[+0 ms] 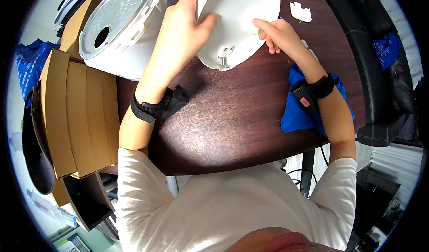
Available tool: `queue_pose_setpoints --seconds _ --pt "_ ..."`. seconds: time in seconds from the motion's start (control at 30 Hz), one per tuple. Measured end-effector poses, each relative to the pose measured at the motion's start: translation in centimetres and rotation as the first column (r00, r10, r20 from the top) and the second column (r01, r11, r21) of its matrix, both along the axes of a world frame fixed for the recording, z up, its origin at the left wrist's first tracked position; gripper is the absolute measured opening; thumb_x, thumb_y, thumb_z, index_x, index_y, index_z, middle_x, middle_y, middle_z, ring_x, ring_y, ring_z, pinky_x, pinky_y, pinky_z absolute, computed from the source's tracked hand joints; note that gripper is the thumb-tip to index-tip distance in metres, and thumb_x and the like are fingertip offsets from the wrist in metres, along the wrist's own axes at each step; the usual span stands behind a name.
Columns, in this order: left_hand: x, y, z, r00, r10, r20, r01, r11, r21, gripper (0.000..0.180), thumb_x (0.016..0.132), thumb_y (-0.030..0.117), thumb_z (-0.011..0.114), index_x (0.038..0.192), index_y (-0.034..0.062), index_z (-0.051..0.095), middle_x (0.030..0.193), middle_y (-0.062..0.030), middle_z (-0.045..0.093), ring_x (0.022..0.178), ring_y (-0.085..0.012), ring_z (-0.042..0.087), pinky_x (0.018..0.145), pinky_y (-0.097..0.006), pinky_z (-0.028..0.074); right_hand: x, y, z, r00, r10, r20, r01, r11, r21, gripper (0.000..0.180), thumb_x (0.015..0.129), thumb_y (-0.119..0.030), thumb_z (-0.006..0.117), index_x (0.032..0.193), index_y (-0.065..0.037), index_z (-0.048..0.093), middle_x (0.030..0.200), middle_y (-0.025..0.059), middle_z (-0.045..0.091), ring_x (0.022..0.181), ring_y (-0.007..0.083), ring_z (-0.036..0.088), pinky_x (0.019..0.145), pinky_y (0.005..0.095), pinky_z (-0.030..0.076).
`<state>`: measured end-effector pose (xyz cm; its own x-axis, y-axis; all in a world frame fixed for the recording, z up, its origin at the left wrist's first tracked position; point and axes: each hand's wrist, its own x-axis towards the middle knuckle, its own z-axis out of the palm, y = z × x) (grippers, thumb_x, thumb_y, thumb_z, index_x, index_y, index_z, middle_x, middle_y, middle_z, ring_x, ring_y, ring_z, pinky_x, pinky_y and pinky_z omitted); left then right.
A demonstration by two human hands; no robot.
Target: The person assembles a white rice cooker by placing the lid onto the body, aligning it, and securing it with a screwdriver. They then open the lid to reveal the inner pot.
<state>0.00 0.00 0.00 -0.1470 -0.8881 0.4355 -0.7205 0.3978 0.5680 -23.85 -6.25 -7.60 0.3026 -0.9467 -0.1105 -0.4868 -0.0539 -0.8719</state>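
Observation:
A white, shallow, rounded plastic cover (232, 15) is tilted up over the far part of the table, its hollow inside facing me. Small metal brackets sit near its rim. My left hand (190, 26) is closed on the cover's left edge, the thumb inside and the other fingers hidden behind. Over the right part of the cover's inside is my right hand (280, 34), fingers bent and index finger reaching inward. A small pale thing shows by its fingertips; its kind is unclear. Left of my left hand stands a large white drum-shaped housing (118, 60) with a perforated grey top and dark round hole.
A small white plastic piece (300, 12) lies at the far right of the dark wooden table (223, 122). A blue cloth (292, 113) lies under my right wrist. Cardboard boxes (80, 113) line the left side. A black padded seat (357, 51) stands at the right.

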Motion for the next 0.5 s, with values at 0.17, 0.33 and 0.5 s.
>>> queue_pose_setpoints --seconds 0.17,0.33,0.5 --pt "-0.36 0.01 -0.25 0.999 0.052 0.0 -0.052 0.999 -0.017 0.034 0.087 0.011 0.072 0.117 0.0036 0.059 0.101 -0.0162 0.072 0.093 -0.0254 0.073 0.078 -0.037 0.057 -0.4 -0.16 -0.36 1.0 0.02 -0.003 -0.021 0.999 -0.051 0.065 0.089 -0.055 0.061 0.068 0.006 0.065 0.045 0.005 0.052 0.039 0.0113 0.052 0.043 0.0231 0.043" --pt "-0.67 0.31 -0.4 0.998 0.061 0.003 -0.06 0.997 -0.054 0.032 0.087 0.01 0.072 0.116 0.0048 0.059 0.1 -0.0166 0.073 0.095 -0.0282 0.073 0.078 -0.037 0.057 -0.4 -0.24 -0.68 1.0 -0.001 0.025 0.002 0.999 -0.035 0.064 0.085 -0.055 0.064 0.071 0.007 0.066 0.046 0.0065 0.054 0.04 0.0127 0.056 0.042 0.0233 0.044" --pt "-0.9 0.45 -0.28 0.999 0.049 0.002 -0.049 0.996 -0.076 0.032 0.087 0.01 0.071 0.116 0.0051 0.059 0.099 -0.0171 0.073 0.095 -0.0299 0.073 0.078 -0.038 0.057 -0.59 -0.03 -0.7 0.997 -0.015 0.08 0.013 1.0 0.02 0.057 0.091 -0.047 0.062 0.067 0.005 0.062 0.047 0.0044 0.051 0.042 0.0122 0.055 0.045 0.0247 0.045"
